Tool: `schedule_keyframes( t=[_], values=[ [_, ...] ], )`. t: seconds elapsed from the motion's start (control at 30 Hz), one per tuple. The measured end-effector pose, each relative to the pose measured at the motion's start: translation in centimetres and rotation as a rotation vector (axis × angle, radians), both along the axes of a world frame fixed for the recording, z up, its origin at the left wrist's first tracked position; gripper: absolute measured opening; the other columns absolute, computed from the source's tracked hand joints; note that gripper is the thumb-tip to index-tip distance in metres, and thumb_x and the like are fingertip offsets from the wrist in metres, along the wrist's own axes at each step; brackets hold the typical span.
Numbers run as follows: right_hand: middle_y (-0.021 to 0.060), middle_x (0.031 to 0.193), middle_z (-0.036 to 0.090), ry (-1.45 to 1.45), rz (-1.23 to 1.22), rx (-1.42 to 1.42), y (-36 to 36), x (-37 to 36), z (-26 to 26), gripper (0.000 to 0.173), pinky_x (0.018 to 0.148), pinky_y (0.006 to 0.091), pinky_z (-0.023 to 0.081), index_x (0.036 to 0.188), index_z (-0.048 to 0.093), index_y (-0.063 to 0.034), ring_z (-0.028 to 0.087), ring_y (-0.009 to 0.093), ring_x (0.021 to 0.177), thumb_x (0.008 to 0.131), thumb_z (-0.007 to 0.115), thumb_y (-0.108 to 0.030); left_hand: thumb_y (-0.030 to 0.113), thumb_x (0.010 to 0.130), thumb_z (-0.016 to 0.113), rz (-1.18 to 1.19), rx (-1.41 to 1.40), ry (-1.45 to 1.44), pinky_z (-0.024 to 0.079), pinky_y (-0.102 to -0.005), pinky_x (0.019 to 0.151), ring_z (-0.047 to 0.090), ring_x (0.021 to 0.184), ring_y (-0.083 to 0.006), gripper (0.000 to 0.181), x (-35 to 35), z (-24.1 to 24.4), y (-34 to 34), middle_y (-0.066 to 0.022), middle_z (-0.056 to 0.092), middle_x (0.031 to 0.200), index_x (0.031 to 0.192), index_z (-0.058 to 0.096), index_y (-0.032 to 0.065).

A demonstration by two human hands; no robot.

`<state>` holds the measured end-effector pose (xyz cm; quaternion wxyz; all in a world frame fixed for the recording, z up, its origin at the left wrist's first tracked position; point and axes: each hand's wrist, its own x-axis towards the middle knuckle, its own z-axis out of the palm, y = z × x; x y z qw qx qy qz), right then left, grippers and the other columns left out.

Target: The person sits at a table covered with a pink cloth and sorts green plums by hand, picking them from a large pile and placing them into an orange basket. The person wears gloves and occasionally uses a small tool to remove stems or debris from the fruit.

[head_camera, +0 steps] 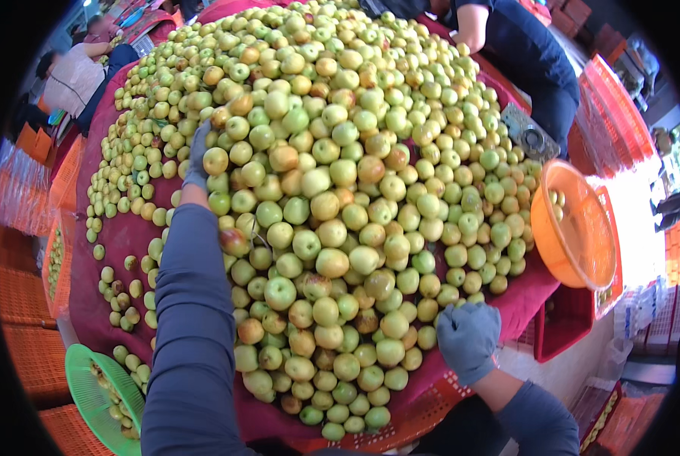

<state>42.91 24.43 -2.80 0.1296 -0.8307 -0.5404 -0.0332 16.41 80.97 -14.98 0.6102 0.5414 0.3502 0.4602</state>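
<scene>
A big heap of green and yellowish round fruit, some with brown or reddish patches (328,216), lies on a dark red cloth (126,236). My left hand (199,154), in a grey glove, reaches to the upper left part of the heap and rests against the fruit; its fingers are partly hidden, so its grip cannot be told. My right hand (470,341), also gloved in grey, is at the heap's lower right edge with its fingers curled; whether a fruit is inside cannot be seen.
An orange plastic basket (573,225) tilts at the right, above a red crate (565,322). A green plastic basket (103,399) with fruit stands at the lower left. A person in dark clothes (536,62) sits at the upper right, beside a metal device (529,134). Others sit farther off.
</scene>
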Motion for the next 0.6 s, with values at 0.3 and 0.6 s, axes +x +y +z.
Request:
schedule_keyframes(
  t=[0.3,0.6],
  values=[
    [0.0068,0.060,0.058,0.019,-0.023,0.008,-0.1,0.2,-0.5,0.026,0.057,0.0449,0.038,0.056,0.061,-0.0101,0.056,0.029,0.060,0.080,0.061,-0.022,0.034,0.095,0.056,-0.283,-0.015,0.156,0.038,-0.0281,0.103,0.049,0.119,-0.0146,0.049,8.2,5.8,-8.4,-0.0042,0.056,0.130,0.135,0.053,0.0048],
    [0.0085,0.061,0.062,-0.011,-0.080,-0.058,-0.5,0.5,-0.9,0.029,0.060,0.0450,0.042,0.061,0.065,-0.0103,0.059,0.030,0.063,0.083,0.057,-0.027,0.040,0.092,0.064,-0.560,-0.046,0.271,0.041,-0.0253,0.098,0.051,0.112,-0.0121,0.056,18.6,8.4,-18.3,-0.0025,0.058,0.125,0.134,0.054,0.0056]
  ],
)
